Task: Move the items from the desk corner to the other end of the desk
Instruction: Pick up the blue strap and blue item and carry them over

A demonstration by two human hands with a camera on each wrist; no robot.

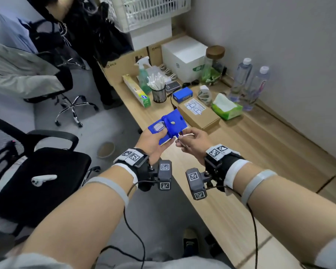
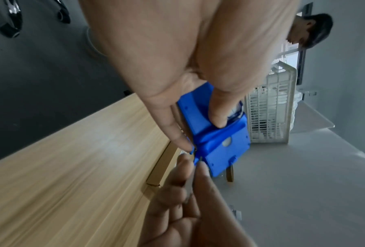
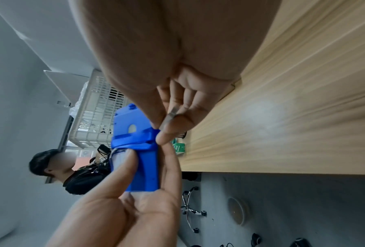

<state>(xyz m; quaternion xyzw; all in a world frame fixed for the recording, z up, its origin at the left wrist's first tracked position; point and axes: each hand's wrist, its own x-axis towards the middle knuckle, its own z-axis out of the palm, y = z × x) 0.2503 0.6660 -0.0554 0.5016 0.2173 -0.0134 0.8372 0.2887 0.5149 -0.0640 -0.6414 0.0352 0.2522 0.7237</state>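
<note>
From the head view, we are holding one blue plastic holder (image 1: 168, 126) above the front edge of the desk (image 1: 250, 152). Our left hand (image 1: 153, 139) is gripping it from below with the thumb pressed on its clear window, and our right hand (image 1: 191, 141) is pinching a small tab at its near corner. At the far corner of the desk we are counting two clear water bottles (image 1: 241, 78), one glass jar with a wooden lid (image 1: 213, 63), one green tissue pack (image 1: 226, 107), one flat brown box (image 1: 199, 113) bearing a printed label too small to read, one blue box (image 1: 182, 94), one mesh pen cup (image 1: 159, 94), one spray bottle (image 1: 144, 76), one white box (image 1: 184, 57), and brown cartons (image 1: 122, 65), one printed "BILD" as far as we can read it. Two office chairs (image 1: 43, 171) are standing on the floor to the left.

In the left wrist view, our left hand (image 2: 177, 66) is clasping the blue plastic holder (image 2: 219, 145), thumb on top, while the fingertips (image 2: 185, 162) of the other hand are nipping its corner. One white crate (image 2: 268, 108) is standing behind.

In the right wrist view, our right hand (image 3: 173, 107) is squeezing the corner of the blue plastic holder (image 3: 133, 133); the writing on a green box (image 3: 178, 147) beyond is unreadable.
</note>
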